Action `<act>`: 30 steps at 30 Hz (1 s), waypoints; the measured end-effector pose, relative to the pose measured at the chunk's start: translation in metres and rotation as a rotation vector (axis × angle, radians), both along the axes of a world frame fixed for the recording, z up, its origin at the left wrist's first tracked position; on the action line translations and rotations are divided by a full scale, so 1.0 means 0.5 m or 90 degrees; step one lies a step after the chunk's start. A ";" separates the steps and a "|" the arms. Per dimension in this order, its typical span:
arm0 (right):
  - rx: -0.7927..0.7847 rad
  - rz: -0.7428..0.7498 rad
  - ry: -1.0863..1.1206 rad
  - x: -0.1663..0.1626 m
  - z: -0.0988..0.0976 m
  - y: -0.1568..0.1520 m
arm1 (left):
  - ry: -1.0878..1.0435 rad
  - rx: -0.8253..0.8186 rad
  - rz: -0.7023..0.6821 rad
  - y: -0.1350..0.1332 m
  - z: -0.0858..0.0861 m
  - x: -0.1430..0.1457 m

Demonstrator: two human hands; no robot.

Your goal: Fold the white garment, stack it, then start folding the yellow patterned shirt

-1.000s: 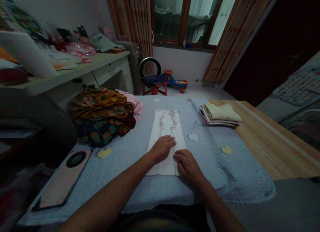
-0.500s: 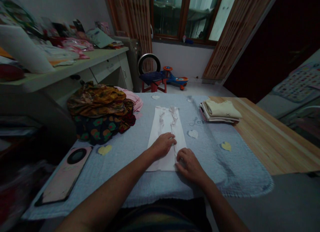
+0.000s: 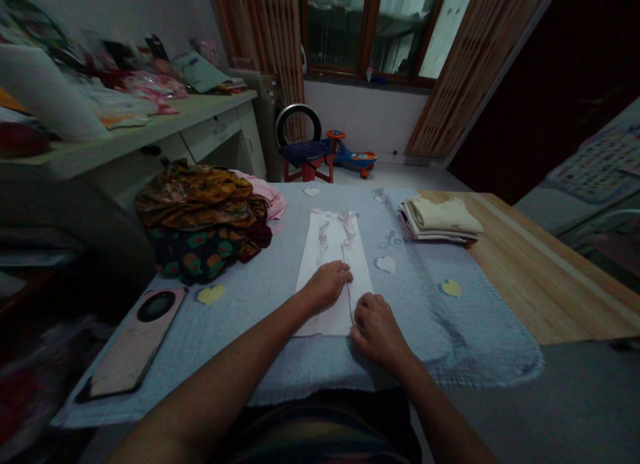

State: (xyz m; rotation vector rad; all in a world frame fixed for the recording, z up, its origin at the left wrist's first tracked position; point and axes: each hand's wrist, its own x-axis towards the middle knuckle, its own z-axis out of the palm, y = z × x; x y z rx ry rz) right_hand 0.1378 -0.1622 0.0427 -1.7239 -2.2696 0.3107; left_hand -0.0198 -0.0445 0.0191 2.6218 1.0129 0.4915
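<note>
one white garment point(image 3: 334, 257) points away, ruffles point(image 3: 336, 225) far.

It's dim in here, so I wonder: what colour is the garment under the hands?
The garment is white, clearest in the head view.

On your pale blue terry cloth point(image 3: 260, 297) you can read 1 cursive word, roughly "Lov"; nothing else is legible.
</note>
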 end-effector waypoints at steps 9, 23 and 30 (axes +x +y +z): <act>-0.041 0.055 0.050 0.014 0.009 -0.001 | 0.030 0.013 0.011 -0.018 0.013 0.009; -0.197 0.179 0.249 0.065 0.044 0.020 | 0.106 0.037 0.042 -0.049 -0.009 0.010; -0.314 0.162 0.259 0.079 0.035 0.056 | 0.091 0.029 0.010 -0.052 -0.015 0.006</act>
